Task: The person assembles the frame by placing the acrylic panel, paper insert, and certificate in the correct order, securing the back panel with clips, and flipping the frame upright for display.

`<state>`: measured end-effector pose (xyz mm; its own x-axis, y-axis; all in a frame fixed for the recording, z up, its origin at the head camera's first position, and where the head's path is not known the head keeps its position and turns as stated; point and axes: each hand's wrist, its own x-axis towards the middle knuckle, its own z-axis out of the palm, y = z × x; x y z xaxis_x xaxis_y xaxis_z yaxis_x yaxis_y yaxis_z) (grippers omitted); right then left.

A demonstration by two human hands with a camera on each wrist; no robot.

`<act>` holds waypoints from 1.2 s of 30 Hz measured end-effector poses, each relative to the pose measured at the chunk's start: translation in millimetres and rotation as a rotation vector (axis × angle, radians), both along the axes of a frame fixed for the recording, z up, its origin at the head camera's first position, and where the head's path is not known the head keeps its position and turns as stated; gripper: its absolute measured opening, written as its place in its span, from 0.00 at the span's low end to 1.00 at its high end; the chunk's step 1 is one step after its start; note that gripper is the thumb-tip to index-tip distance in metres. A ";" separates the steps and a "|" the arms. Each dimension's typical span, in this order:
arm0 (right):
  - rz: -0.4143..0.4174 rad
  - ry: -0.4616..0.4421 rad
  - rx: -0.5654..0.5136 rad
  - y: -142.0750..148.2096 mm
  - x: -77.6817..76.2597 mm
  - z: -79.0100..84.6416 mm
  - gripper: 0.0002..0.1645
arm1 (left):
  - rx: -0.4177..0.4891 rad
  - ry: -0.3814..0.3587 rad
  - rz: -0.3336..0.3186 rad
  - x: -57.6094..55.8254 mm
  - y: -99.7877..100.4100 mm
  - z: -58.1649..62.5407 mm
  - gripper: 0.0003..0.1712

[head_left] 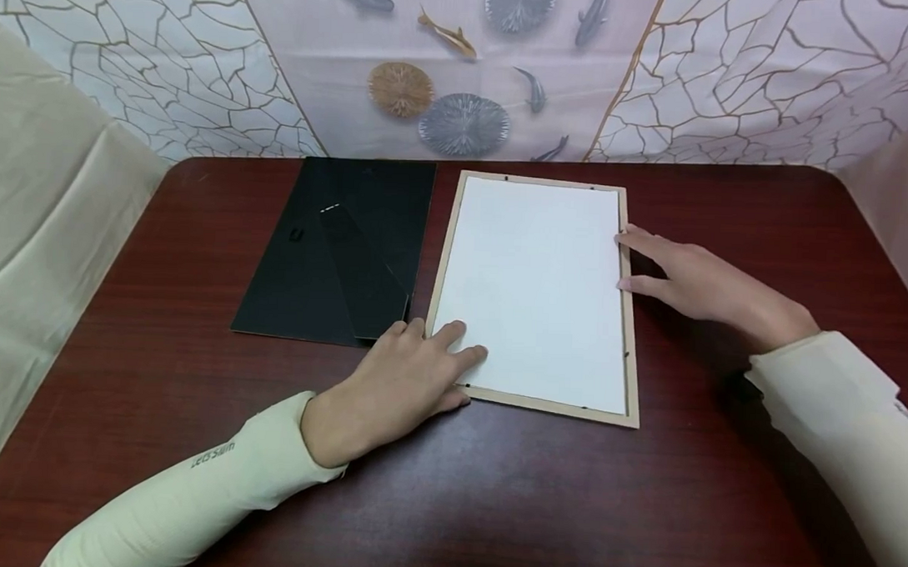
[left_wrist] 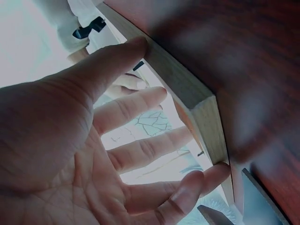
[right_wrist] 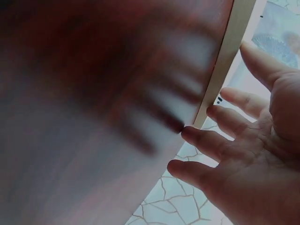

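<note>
A light wooden picture frame lies on the table with a white sheet filling its middle and small dark tabs along its inner edges. My left hand rests at its lower left corner. The left thumb touches the outer side of the bottom edge, while the other fingers spread over the corner and left side. At the right edge is my right hand, its fingers extended and fingertips touching the wooden side. Beside the frame, left of it, lies a black backing board with a fold-out stand.
The dark red wooden table reaches a patterned cloth at the back, printed with fish and round shapes. Pale cloth hangs along the left side, and more pale cloth on the right.
</note>
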<state>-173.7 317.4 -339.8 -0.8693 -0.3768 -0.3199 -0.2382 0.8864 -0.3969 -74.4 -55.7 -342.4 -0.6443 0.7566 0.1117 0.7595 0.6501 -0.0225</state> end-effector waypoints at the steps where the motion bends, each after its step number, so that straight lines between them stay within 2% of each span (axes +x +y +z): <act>1: 0.005 0.004 -0.002 -1.3 -2.9 -0.4 0.46 | 0.002 0.004 0.006 -0.2 0.5 -0.4 0.18; 8: 0.029 0.004 0.003 -5.8 -18.9 -0.3 0.45 | 0.004 0.026 0.032 -2.1 1.7 -1.9 0.19; 12: 0.020 -0.006 0.000 -7.8 -18.2 -0.9 0.45 | 0.016 0.018 0.034 -1.9 -0.4 -1.4 0.20; 16: 0.006 -0.023 -0.022 -9.0 -4.8 -1.3 0.46 | 0.060 -0.024 0.036 -0.1 -7.5 1.1 0.24; 23: -0.010 -0.048 -0.058 -11.7 34.0 0.3 0.49 | 0.230 -0.096 0.087 -1.8 -37.8 8.3 0.38; 25: -0.007 -0.047 -0.066 -11.4 45.5 -0.2 0.51 | 0.258 -0.112 0.121 -4.5 -50.9 8.7 0.44; 27: -0.012 -0.048 -0.081 -11.3 57.1 -0.6 0.51 | 0.262 -0.142 0.181 -7.6 -66.0 8.6 0.50; 32: -0.037 -0.062 -0.113 -11.3 78.5 -2.8 0.51 | 0.196 -0.230 0.389 -18.9 -105.8 7.4 0.60; 36: -0.046 -0.069 -0.123 -11.8 85.8 -4.3 0.52 | 0.177 -0.331 0.542 -30.3 -130.4 7.5 0.64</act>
